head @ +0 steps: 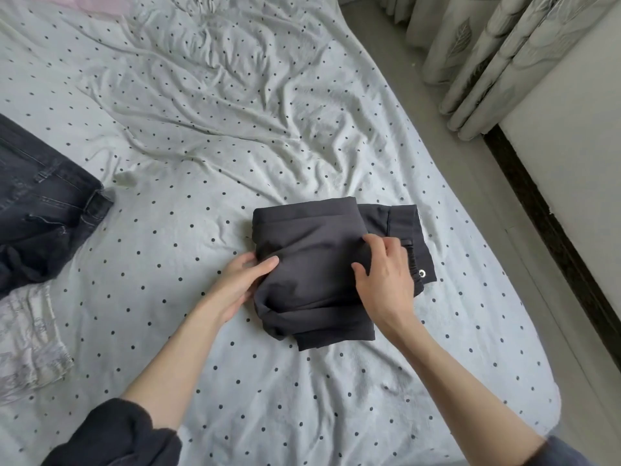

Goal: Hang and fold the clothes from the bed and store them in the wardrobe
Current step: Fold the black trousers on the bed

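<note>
The dark grey trousers (312, 264) lie folded into a thick bundle on the bed (201, 129), near its right edge. The left hand (240, 284) grasps the bundle's left side, thumb on top; the right hand (386, 280) grips the top fold with curled fingers. The layers look loose and uneven, so lifting from one side could let the lower flap drop open. The black jeans (43, 210) and pale garment (30, 344) wait unfolded.
</note>
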`<state>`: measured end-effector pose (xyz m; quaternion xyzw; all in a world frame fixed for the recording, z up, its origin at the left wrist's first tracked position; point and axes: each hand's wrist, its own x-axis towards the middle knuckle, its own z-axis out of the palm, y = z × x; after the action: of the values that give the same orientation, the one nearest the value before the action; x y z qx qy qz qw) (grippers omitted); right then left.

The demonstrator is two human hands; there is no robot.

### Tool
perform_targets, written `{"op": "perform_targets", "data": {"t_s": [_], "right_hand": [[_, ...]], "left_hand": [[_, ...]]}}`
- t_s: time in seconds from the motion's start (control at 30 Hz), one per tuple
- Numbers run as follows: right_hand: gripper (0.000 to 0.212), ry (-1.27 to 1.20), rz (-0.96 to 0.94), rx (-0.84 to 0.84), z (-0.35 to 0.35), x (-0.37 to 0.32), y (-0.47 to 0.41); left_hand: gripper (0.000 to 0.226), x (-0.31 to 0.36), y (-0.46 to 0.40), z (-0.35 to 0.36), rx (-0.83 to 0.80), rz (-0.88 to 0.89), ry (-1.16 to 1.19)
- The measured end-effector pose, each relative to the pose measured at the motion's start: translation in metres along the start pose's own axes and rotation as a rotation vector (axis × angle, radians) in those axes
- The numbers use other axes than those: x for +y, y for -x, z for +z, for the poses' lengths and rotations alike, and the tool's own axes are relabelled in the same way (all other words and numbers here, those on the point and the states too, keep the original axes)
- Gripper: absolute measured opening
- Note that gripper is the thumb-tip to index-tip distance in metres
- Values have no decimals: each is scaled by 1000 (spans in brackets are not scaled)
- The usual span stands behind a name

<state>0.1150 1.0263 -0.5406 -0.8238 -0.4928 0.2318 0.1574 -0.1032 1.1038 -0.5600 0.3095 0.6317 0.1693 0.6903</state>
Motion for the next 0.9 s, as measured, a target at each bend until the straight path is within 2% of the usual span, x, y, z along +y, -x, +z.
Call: {"op": "perform_targets", "data": {"t_s": [0.07, 0.13, 0.3, 0.47, 0.63, 0.77, 0.9], "right_hand": [[52, -40, -10, -95, 5, 0, 1], [57, -43, -4, -175, 9, 3, 0], [59, 76, -42, -202, 15, 4, 0], [59, 57, -92, -248, 9, 13, 5], [51, 44, -185, -186, -1, 13, 18], [54, -132, -211, -267, 5, -8, 34], [55, -340, -196, -481, 16, -27, 31]], "left_hand": [[60, 1, 0, -2, -50, -10, 24], [51, 0, 0, -4, -106, -32, 80], [50, 5, 2, -2, -164, -87, 77], [24, 15, 6, 14, -27, -22, -63], [18, 24, 20, 24, 82, 22, -132], [12, 36, 45, 13, 111, 82, -238], [12, 47, 63, -12, 201, 82, -278]]}}
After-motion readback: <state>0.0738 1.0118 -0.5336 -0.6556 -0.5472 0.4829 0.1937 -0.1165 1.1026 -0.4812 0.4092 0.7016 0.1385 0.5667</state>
